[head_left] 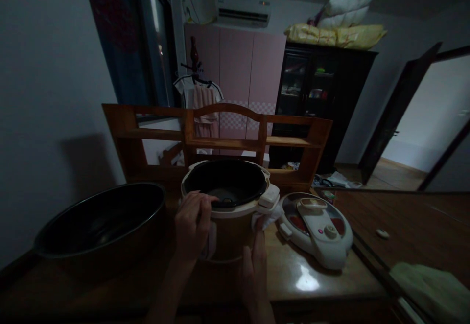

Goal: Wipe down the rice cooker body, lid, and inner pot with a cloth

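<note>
An electric pressure cooker without its lid stands on the wooden desk, its dark inner pot showing inside the pale rim. My left hand is closed at the front left of that rim, its fingers bent over the edge. Low on the cooker's right side, beneath the white side handle, my right hand presses a white cloth against the body; its fingers are partly hidden. To the right lies the cooker's lid, with a knob and control panel on top.
A large dark oval basin sits at the left by the wall. Behind the cooker rises a wooden desk shelf. Past the desk's right edge is a brown surface with a small white object and a pale green cloth.
</note>
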A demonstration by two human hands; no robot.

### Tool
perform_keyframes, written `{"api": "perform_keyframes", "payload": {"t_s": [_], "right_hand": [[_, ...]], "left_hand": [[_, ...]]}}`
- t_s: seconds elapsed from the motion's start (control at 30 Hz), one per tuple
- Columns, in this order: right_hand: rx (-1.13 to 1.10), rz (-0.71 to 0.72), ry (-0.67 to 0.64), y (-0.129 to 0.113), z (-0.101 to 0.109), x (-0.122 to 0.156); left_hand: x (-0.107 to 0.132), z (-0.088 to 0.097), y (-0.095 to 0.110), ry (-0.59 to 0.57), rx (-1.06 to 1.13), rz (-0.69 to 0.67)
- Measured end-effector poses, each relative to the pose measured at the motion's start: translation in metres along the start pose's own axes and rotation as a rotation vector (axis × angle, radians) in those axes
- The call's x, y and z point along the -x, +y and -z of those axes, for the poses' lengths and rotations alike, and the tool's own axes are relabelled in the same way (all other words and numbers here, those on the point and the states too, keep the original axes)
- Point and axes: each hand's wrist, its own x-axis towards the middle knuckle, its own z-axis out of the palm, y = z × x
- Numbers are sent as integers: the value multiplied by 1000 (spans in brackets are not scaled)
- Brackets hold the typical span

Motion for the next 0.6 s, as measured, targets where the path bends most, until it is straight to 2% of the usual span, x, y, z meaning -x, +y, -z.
{"api": "perform_keyframes", "payload": {"t_s": [0.1,0.2,0.33,0.43,0.6], "right_hand": [[60,87,-28,-3,1,4],[122,115,-70,-6,0,18],[227,120,-120,4,-6,33],[255,128,-126,22,-16,37],[189,86,-36,48,-35,34]], "left_hand": [[-1,2,2,0,-2,4],[1,3,0,-19,-19,-28],[11,-2,-10,-76,-157,-175],[19,-11,-17,-3,-254,-264],[23,-21,-22,107,-228,-290]]}}
